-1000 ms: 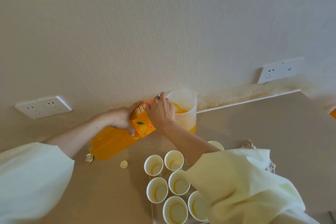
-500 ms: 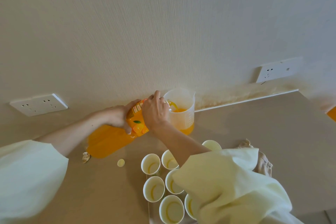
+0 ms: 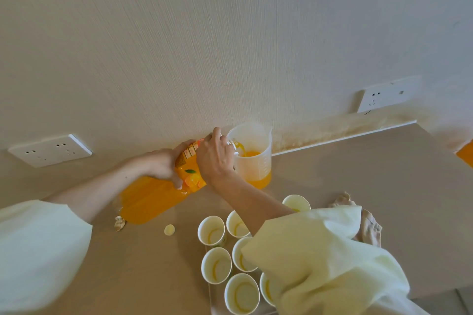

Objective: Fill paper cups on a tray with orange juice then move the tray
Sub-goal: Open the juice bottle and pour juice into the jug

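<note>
A large orange juice bottle (image 3: pixel 151 197) is tipped on its side, its neck over a translucent measuring jug (image 3: pixel 253 158) by the wall. Juice streams into the jug, which holds a shallow orange layer. My left hand (image 3: pixel 163 166) grips the bottle's labelled middle. My right hand (image 3: pixel 215 158) grips the bottle near its neck. Several white paper cups (image 3: pixel 216 264) stand on a tray (image 3: pixel 211 294) near the counter's front, partly hidden by my right sleeve.
The bottle cap (image 3: pixel 169 229) lies on the beige counter (image 3: pixel 358 174) left of the cups, and a crumpled scrap (image 3: pixel 119 223) lies by the bottle's base. A crumpled cloth (image 3: pixel 368 225) sits to the right. Wall sockets (image 3: pixel 50 149) flank the jug.
The juice level in the jug has risen a little as the pour goes on. Both hands keep their hold on the bottle; the view has shifted slightly.
</note>
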The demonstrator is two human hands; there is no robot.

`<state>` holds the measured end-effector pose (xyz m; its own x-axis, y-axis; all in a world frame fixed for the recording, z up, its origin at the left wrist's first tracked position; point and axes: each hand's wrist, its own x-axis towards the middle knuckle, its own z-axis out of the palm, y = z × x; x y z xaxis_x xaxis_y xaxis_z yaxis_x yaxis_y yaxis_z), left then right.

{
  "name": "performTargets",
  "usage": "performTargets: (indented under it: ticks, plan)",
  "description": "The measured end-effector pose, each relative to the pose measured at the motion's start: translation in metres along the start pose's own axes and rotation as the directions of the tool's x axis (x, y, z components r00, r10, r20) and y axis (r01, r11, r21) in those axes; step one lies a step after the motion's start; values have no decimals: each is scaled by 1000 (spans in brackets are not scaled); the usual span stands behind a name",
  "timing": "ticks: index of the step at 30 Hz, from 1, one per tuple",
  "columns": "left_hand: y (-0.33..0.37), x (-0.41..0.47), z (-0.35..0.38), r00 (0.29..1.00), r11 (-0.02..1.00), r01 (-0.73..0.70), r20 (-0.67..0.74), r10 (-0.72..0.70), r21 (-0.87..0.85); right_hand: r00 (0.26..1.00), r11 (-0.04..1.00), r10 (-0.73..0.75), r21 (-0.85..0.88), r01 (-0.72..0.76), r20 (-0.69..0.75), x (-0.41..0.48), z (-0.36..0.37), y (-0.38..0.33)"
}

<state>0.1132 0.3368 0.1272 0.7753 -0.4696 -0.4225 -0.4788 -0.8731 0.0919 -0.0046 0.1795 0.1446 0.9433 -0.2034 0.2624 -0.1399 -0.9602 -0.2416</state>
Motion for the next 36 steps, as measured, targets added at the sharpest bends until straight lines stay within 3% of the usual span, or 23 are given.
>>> performTargets:
  ticks: [10, 22, 26, 36]
  plan:
    - [10, -12, -5, 1000, 1000, -30, 8, 30, 4, 998, 999, -34, -3, 34, -50, -6, 2, -2]
    - [14, -19, -10, 1000, 999, -23, 13, 23, -28, 995, 996, 91, -10, -91, -44, -4, 2, -6]
    - [15, -20, -10, 1000, 1000, -4, 20, 5, -12, 998, 999, -25, -24, 24, -65, -3, 7, -3]
    - [17, -23, -12, 999, 1000, -1, 35, 2, -22, 994, 998, -34, -54, 29, -101, -3, 9, -2]
